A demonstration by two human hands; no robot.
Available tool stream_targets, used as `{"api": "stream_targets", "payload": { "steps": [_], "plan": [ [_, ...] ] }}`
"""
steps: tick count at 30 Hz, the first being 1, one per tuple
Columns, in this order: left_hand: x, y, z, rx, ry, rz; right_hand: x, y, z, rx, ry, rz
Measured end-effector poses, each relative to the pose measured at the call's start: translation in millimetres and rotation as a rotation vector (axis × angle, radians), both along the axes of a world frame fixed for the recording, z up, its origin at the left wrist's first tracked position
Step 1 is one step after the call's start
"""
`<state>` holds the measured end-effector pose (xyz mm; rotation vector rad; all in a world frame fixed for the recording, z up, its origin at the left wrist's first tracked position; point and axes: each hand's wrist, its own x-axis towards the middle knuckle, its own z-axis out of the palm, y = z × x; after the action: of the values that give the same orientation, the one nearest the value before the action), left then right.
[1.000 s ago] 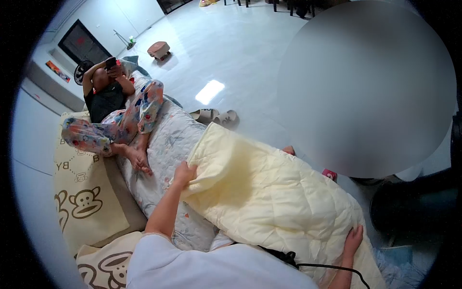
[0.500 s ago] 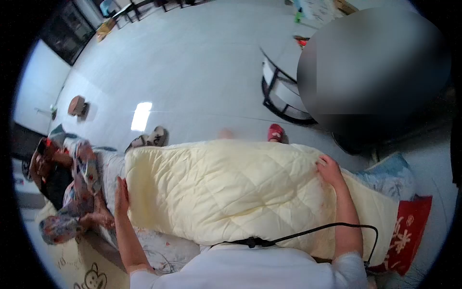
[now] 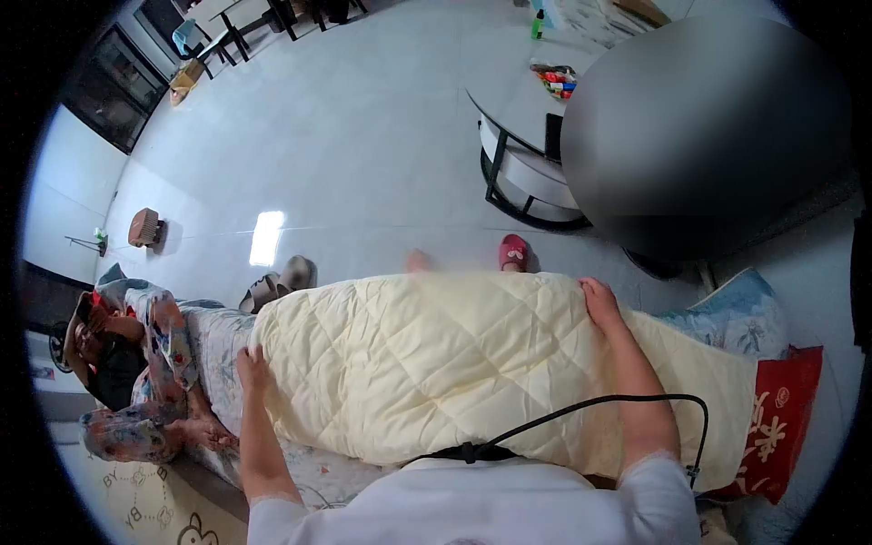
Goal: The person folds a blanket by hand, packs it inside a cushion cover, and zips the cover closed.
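A cream quilted blanket (image 3: 436, 363) lies across my lap and over the sofa. At its left edge, my left hand (image 3: 253, 368) has its fingers closed on the border. My right hand (image 3: 601, 304) rests at the far right part of the blanket, fingers bent over its upper edge; whether they pinch cloth is hard to make out. A black cable (image 3: 590, 402) runs from my waist over the blanket to the right.
A person (image 3: 118, 354) in patterned trousers reclines at the left. Beyond the blanket are grey slippers (image 3: 277, 283), a pink slipper (image 3: 513, 252), a round table (image 3: 527, 177) and a brown stool (image 3: 144, 228). A red cushion (image 3: 779, 427) lies at the right.
The view has swung right since the first frame. The blanket's lifted left corner has come down flat. My left hand has moved onto its left edge, and my right hand towards its far edge.
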<state>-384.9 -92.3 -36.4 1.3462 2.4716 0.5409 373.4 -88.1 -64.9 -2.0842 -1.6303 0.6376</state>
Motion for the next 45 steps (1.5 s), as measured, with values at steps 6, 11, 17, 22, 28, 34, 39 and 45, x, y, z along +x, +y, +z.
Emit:
{"api": "stream_targets", "payload": {
  "steps": [6, 11, 17, 22, 28, 34, 39, 45],
  "plan": [
    [-23.7, -61.7, 30.3, -0.407, -0.165, 0.029, -9.9, -6.8, 48.7, -0.003, 0.004, -0.064],
    [-36.5, -15.5, 94.4, 0.048, -0.034, -0.049, -13.0, 29.3, 94.0, 0.096, -0.370, -0.204],
    [-44.8, 105.0, 175.5, 0.208, 0.711, -0.341, -106.3, 24.0, 133.9, 0.338, -0.039, 0.512],
    [43.7, 160.6, 249.6, 0.176, 0.563, -0.260, -223.9, -48.9, 181.6, 0.085, 0.241, 1.235],
    [100.6, 180.0, 291.8, 0.021, 0.635, -0.240, -241.2, -57.8, 122.7, 0.003, -0.295, 1.190],
    [101.1, 184.0, 302.9, 0.045, 0.771, -0.221, -251.4, -48.3, 132.4, -0.241, -0.177, 1.307],
    [80.8, 178.2, 304.1, 0.048, 0.840, -0.196, -247.6, -54.4, 76.2, -0.035, -0.059, 1.336],
    [61.1, 159.8, 303.7, 0.205, 0.908, -0.256, -233.4, -56.8, 107.9, 0.019, -0.083, 1.342]
  ]
}}
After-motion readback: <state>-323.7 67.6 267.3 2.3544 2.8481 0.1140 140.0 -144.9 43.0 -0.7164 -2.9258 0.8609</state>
